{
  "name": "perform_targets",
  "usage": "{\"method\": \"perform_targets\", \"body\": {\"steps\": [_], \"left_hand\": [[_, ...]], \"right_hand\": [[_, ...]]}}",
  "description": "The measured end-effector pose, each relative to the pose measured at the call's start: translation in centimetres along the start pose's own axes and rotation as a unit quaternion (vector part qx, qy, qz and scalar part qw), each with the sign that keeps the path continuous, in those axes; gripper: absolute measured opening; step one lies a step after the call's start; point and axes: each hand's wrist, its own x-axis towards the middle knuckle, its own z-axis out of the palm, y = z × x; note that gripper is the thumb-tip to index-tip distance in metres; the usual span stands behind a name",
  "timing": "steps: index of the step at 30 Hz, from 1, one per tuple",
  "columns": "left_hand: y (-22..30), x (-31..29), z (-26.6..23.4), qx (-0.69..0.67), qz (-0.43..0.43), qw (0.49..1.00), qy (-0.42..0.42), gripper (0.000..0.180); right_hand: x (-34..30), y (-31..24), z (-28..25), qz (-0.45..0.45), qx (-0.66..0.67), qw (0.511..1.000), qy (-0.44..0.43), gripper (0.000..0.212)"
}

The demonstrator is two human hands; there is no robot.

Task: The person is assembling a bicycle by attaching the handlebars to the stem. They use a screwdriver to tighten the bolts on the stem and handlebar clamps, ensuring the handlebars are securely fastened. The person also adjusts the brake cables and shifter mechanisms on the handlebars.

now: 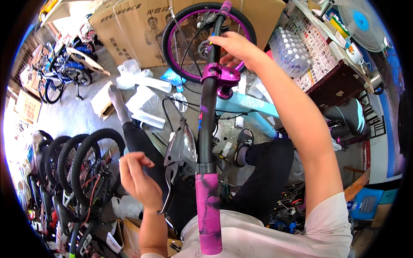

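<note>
A black bicycle handlebar runs lengthwise in front of me, with a purple-and-black grip at its near end. My right hand reaches to the far part of the bar, its fingers bent against it beyond the purple stem clamp. Beside the near grip, a brake lever with a silver-grey shifter sticks out to the left. My left hand is raised left of that lever, apart from it, fingers curled together; whatever lies inside is hidden. Under the bar is a light-blue frame.
The front wheel with its purple rim stands before a large cardboard box. Several bicycles crowd the left. Packing foam litters the floor. At right are wrapped bottles, a saddle and a fan.
</note>
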Motion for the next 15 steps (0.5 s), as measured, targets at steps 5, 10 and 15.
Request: {"method": "perform_targets", "body": {"steps": [5, 10, 15], "left_hand": [[3.4, -0.5, -0.2, 0.018, 0.240, 0.953, -0.186, 0.064], [4.6, 0.7, 3.0, 0.050, 0.291, 0.832, -0.471, 0.059], [5.0, -5.6, 7.8, 0.035, 0.341, 0.850, -0.401, 0.040]], "right_hand": [[2.7, 1.4, 3.3, -0.028, -0.120, 0.988, 0.094, 0.065], [3.7, -0.3, 2.1, -0.034, -0.162, 0.986, 0.025, 0.080], [5.3, -0.9, 3.1, -0.049, -0.223, 0.974, -0.009, 0.061]]}}
